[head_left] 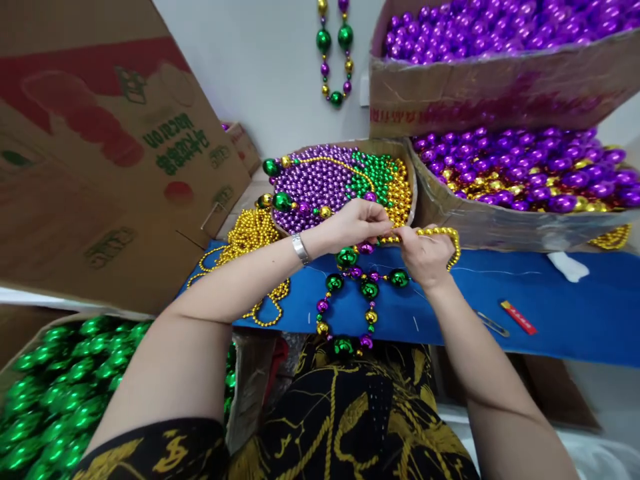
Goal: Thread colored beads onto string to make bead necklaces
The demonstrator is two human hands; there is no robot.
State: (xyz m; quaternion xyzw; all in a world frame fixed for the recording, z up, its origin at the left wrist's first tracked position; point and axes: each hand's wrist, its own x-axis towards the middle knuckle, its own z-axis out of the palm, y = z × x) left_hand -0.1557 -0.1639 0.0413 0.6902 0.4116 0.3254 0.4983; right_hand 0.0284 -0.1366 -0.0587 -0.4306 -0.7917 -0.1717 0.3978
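Observation:
My left hand and my right hand meet fingertip to fingertip over the front of a box of small beads. Closed fingers of my right hand hold a gold bead strand, which loops around the back of that hand. Thumb and fingers of my left hand pinch at the strand's end; what lies between them is too small to make out. Below the hands, a bead necklace of green, purple and gold balls lies on the blue tabletop and hangs over its front edge.
Boxes of purple beads stand at the right, stacked. A pile of gold bead strands lies at the left. Tweezers and a red packet rest on the right. Green beads fill a box at lower left; a large carton stands behind.

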